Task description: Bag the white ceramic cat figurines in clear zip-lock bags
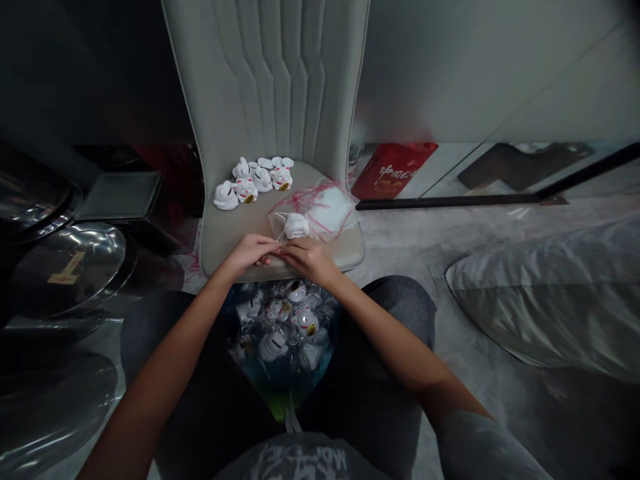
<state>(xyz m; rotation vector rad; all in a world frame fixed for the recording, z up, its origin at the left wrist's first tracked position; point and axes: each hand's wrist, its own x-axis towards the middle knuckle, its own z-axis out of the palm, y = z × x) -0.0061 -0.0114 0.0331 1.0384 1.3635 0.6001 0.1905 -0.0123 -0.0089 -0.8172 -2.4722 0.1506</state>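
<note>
My left hand (pixel 253 253) and my right hand (pixel 309 259) meet over the front of the chair seat, fingers pinched together at the near edge of a small clear plastic bag (pixel 280 230). Inside that bag lies a white figurine (pixel 297 227), just beyond my fingertips. Behind it on the seat is a pile of flat clear bags with pink-red edges (pixel 333 207). To the left, several unwrapped white lucky cat figurines (pixel 246 190) stand in a group. My fingertips partly hide the bag's edge.
Between my knees, a blue-green container (pixel 285 387) holds several bagged lucky cat figurines (pixel 306 321). The chair's padded back (pixel 270 80) rises behind the seat. Metal drums (pixel 70 267) stand at left, a red bag (pixel 395 170) by the wall, and a grey covered bundle (pixel 550 300) at right.
</note>
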